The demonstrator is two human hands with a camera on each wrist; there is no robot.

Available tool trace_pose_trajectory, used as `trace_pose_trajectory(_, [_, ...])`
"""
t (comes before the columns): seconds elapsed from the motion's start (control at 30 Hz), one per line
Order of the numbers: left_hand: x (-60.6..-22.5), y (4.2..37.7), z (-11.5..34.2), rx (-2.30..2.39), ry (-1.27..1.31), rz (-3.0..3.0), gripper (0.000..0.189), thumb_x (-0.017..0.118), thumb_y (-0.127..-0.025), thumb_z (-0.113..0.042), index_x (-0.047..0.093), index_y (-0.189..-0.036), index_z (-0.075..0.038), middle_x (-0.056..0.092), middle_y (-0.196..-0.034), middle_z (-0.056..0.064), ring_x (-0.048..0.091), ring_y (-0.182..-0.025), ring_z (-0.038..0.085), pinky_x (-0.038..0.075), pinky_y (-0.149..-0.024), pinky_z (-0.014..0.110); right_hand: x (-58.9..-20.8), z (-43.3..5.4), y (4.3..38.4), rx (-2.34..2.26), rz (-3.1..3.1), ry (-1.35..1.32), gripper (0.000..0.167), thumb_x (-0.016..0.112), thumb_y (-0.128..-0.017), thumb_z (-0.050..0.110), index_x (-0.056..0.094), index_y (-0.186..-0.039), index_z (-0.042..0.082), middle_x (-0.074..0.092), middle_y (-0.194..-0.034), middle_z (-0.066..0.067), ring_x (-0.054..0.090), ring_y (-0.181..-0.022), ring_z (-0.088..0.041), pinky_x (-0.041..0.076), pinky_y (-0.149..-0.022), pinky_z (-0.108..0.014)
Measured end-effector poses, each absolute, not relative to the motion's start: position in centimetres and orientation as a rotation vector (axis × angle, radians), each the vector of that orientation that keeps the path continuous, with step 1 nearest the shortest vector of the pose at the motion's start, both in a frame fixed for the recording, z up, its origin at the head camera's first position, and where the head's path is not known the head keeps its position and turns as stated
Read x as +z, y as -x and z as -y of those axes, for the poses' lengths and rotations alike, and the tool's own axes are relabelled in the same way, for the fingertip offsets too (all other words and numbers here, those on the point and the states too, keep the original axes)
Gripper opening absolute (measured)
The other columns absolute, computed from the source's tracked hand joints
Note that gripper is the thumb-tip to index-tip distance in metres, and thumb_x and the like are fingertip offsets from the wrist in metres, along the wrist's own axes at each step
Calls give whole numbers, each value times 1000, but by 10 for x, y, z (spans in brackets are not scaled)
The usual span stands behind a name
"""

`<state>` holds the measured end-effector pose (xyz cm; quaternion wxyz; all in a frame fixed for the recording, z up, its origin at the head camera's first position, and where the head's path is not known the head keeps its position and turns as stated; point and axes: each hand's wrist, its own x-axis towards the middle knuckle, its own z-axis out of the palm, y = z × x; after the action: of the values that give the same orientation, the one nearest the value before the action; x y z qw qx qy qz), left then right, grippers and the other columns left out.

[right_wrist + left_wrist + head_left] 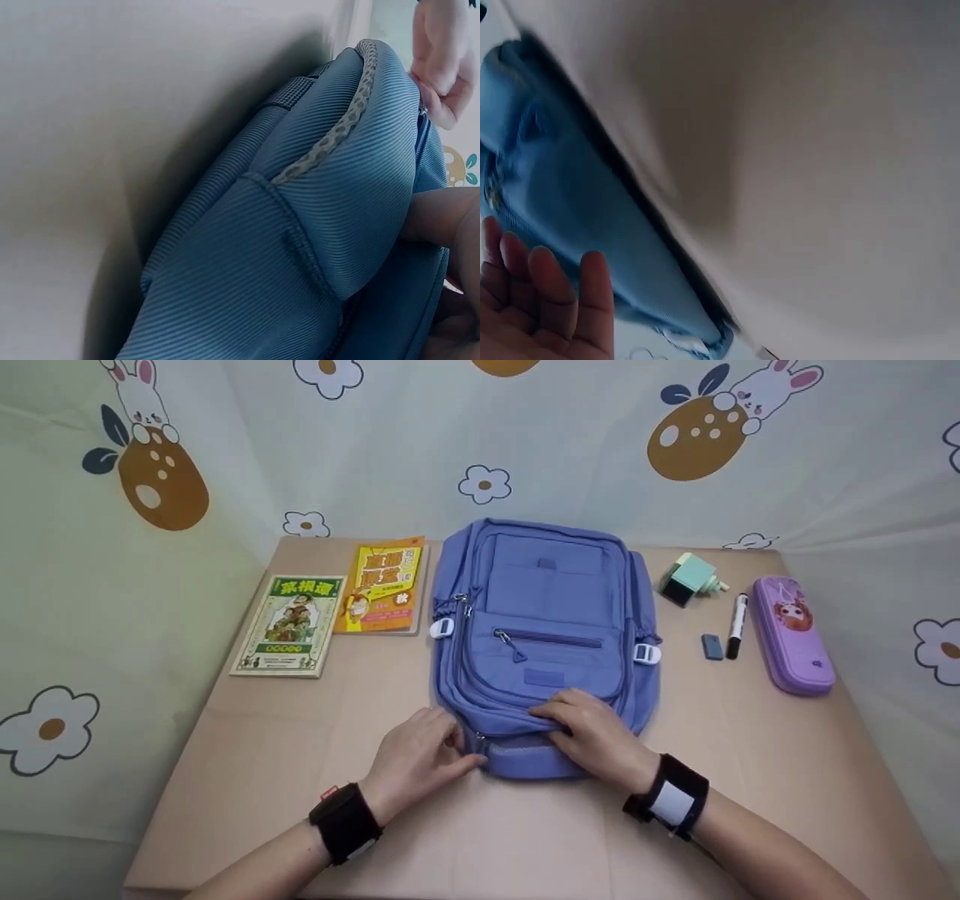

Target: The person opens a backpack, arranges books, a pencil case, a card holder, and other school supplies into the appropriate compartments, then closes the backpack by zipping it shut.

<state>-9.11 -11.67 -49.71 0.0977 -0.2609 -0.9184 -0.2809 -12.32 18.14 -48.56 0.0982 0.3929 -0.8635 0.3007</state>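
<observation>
A blue backpack (556, 596) lies front side up in the middle of the table. At its lower edge my right hand (600, 735) grips the fabric, fingers over the edge and thumb beneath. By the lower left corner, my left hand (420, 761) is beside a zipper pull (481, 741), thumb and forefinger close to it. In the left wrist view the left hand's fingers (551, 281) are spread and slightly bent, near the bag's side. The right wrist view shows the bag's bottom (352, 187) and the right thumb (442, 217) against the fabric; its fingers are partly hidden.
To the left lie a green-framed book (289, 626) and an orange-yellow book (381, 585). On the right are a mint bottle-shaped object (690, 577), a grey eraser (712, 647), a black-and-white marker (738, 626) and a purple pencil case (793, 636). Patterned curtains surround the table (300, 750).
</observation>
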Motion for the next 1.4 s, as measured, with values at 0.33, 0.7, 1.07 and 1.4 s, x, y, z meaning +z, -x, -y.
trace_pose_trajectory(0.33, [-504,87,104,-747,738,2777,33,84,-83,-42,59,-87,-22,55,-83,-10,50,-75,9,43,-59,25,-486,-181,123,889,2563,-1159,38,79,-83,-1,75,-118,10,69,-106,0,63,-100,-16,53,-88,-35])
trace_pose_trajectory(0.7, [-494,92,111,-788,775,2833,15,77,-86,-17,63,-90,-19,56,-79,-10,52,-72,9,45,-59,27,-484,-181,123,893,2564,-1167,37,79,-83,0,74,-118,10,69,-108,0,63,-103,-17,53,-90,-37])
trace_pose_trajectory(1.07, [-485,94,123,-955,844,2799,5,75,-94,-24,75,-93,-19,69,-88,-9,61,-83,7,52,-73,31,-482,-181,123,874,2578,-1173,38,77,-83,-2,74,-119,9,69,-109,-1,63,-103,-18,53,-91,-37])
trace_pose_trajectory(1.4, [-478,102,127,-988,824,2833,8,76,-93,-19,70,-89,-18,63,-87,-9,61,-81,7,53,-72,31,-482,-180,123,829,2586,-1176,37,75,-83,-5,73,-117,8,69,-107,-2,63,-101,-18,53,-90,-36])
